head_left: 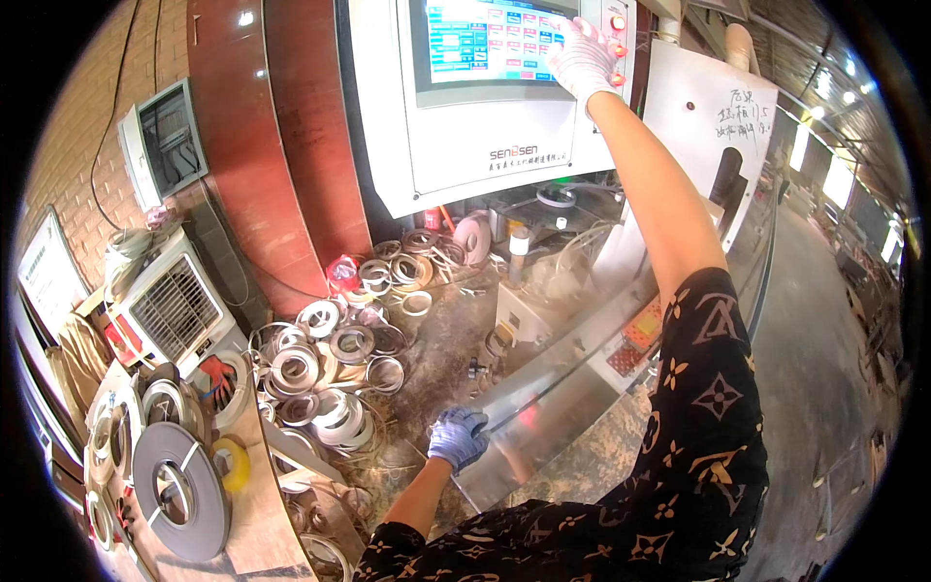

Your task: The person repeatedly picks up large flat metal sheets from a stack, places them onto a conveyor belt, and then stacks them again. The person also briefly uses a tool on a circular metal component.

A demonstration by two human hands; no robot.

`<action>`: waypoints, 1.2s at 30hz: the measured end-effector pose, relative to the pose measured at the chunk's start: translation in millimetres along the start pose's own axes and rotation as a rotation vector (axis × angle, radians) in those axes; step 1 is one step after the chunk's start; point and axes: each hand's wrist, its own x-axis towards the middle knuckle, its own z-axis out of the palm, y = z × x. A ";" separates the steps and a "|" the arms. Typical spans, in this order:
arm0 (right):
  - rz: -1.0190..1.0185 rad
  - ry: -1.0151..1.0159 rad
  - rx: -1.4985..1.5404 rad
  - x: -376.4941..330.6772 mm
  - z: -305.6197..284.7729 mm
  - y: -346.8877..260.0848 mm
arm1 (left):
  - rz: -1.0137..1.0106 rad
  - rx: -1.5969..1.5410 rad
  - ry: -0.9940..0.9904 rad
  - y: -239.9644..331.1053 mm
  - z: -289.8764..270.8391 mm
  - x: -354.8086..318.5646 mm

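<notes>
My right hand (585, 60), in a white knitted glove, is raised to the right edge of a lit touch screen (495, 44). Its fingers are stretched toward the screen, beside a column of red lit buttons (618, 50) on the white control panel (485, 126). Down low, my left hand (458, 438), in a bluish-white glove, is closed at the near left corner of a long metal machine cover (553, 422). Its fingers curl inward, and what they grip, if anything, is hidden.
Rolls of edge banding (296, 369) lie heaped on the floor to the left. A wooden table (257, 524) carries a large grey roll (181, 492) and yellow tape (230, 464). An air cooler (175, 301) stands behind. The machine bed (752, 262) extends to the far right.
</notes>
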 end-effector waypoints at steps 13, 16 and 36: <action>0.025 -0.003 -0.019 -7.3 -10.4 -11.8 | 0.038 0.003 0.058 -1.1 4.0 1.2; 0.019 -0.007 -0.036 -7.9 -8.9 -12.5 | 0.012 -0.002 0.043 3.4 -1.6 -0.4; -0.020 0.017 0.078 -13.1 -22.2 -41.2 | -0.013 -0.047 -0.012 -6.0 4.5 0.2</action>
